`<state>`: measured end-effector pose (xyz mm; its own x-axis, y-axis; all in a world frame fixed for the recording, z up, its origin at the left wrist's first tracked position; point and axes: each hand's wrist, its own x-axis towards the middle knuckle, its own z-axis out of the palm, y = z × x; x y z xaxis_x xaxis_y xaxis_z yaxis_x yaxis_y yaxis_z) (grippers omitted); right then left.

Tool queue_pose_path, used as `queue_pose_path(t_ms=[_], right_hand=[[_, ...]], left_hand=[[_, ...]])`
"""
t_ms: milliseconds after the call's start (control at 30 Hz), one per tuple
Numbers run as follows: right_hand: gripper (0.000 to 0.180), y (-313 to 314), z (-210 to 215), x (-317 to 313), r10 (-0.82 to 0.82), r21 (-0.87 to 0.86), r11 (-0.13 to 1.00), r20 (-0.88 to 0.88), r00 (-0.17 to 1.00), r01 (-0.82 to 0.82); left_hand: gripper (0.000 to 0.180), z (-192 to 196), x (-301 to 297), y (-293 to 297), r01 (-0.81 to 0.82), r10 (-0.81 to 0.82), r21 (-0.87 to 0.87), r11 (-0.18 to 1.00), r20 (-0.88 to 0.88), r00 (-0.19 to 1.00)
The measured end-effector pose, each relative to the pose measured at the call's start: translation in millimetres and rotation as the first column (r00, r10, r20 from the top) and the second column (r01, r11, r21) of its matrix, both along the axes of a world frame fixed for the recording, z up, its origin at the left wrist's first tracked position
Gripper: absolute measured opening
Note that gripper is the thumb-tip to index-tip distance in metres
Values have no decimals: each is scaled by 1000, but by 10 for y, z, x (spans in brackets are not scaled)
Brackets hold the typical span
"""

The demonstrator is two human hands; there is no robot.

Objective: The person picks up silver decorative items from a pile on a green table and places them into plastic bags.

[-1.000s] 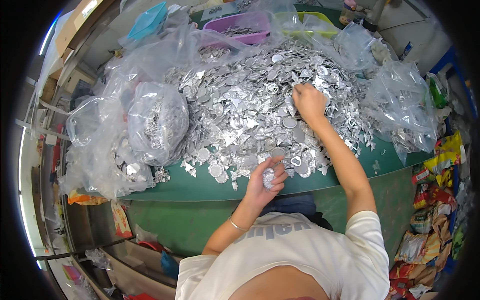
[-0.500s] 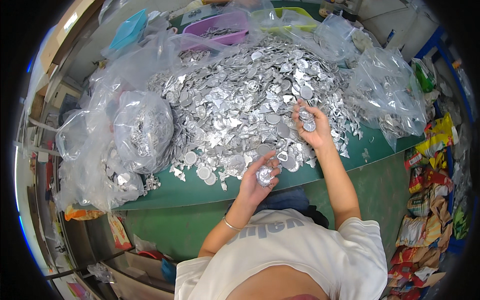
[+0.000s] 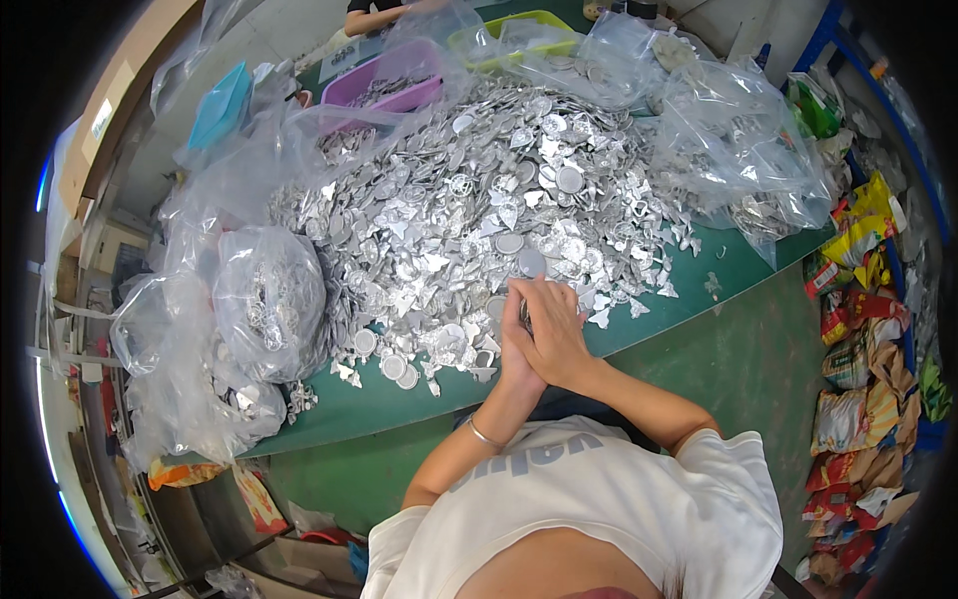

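1. The left hand (image 3: 512, 351) and the right hand (image 3: 555, 329) are brought together at the near edge of the green table (image 3: 699, 275), just in front of the person's chest.
2. The right hand lies over the left, fingers curled and closed. Between the two hands sits a small round metal disc (image 3: 524, 315), only its dark edge showing. Both hands appear to grip it, but the contact of each finger is hidden.
3. The left hand's fingers are mostly covered by the right hand; they look folded narrow against it. A thin bracelet (image 3: 483, 437) circles the left wrist.
4. The hands are right at the near rim of a large heap of silver metal pieces (image 3: 469, 220), which covers most of the tabletop. The heap mixes round discs with winged and pointed shapes.
5. A few loose discs (image 3: 394, 366) lie on the bare table just left of the hands, apart from the main heap.
6. At the left end of the table stands a full clear plastic bag (image 3: 269, 299) of the same pieces, with further bags around it.
7. More clear bags (image 3: 743, 165) holding pieces sit at the right end of the heap.
8. Behind the heap are a purple tub (image 3: 394, 88) and a yellow-green tub (image 3: 499, 30), both partly under plastic. A blue box (image 3: 222, 103) lies further left.
9. Another person's arm (image 3: 379, 15) shows at the far side of the table.
10. Coloured packets (image 3: 858, 359) are piled on the floor at the right.
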<state>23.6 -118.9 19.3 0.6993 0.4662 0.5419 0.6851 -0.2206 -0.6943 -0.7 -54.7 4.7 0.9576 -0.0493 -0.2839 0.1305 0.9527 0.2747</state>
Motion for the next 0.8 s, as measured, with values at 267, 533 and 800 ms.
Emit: queue_pose_path(t_ms=[267, 533, 800], right_hand=[[24, -587, -121, 1229, -573, -2, 817, -106, 812, 577], [14, -820, -482, 1757, -694, -218, 691, 64, 717, 689], [19, -1031, -402, 1181, -191, 211, 874, -680, 708, 437]], left_hand=[[26, -65, 129, 91, 83, -88, -40, 996, -171, 981], [24, 64, 184, 80, 187, -221, -150, 971, -257, 941], [20, -54, 252, 40, 241, -286, -217, 946, -207, 936]])
